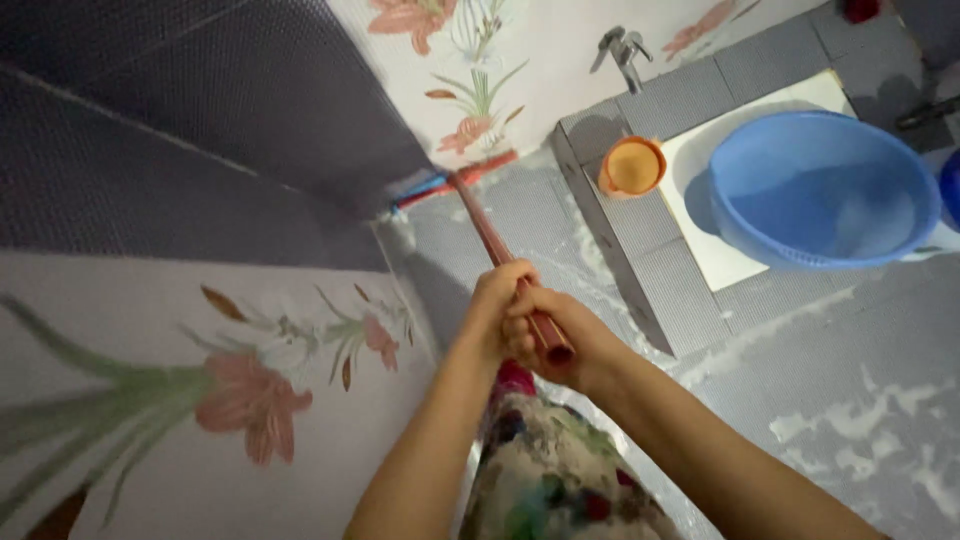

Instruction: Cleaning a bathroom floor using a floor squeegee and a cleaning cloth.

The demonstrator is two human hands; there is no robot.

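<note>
Floor [850, 380]: grey textured tile, streaked with white suds or foam, seen from above. It takes up the right and centre of the view.

Walls: a dark grey tiled band [180, 130] at upper left; white tiles with pink flower and green stem prints [250, 400] at lower left and along the top.

Raised tiled basin surround [640, 250]: grey, with a white inner surface. A metal tap [622, 48] is mounted on the wall above it.

Blue plastic tub [825, 190]: round, set inside the surround and apparently holding some water.

Long-handled brush: a reddish-brown handle [495, 245] is run from the hands down to a red and blue head [455, 180], which is pressed into the corner where floor meets wall.

Patterned garment [550, 480]: multicoloured, seen between the forearms.

Left hand [495, 300]: fingers are clenched around the handle, just above the right hand.

Right hand [560, 340]: fingers are wrapped around the handle's top end, touching the left hand.

Orange cup [632, 166]: small, stood on the surround's corner ledge.

Step judged to be in hand: the corner seam is being scrubbed with the brush head, foam being spread already across the floor. For a next stroke, a firm two-handed grip would be called for, with the head kept flat against the tile and drawn clear of the surround's edge.
</note>
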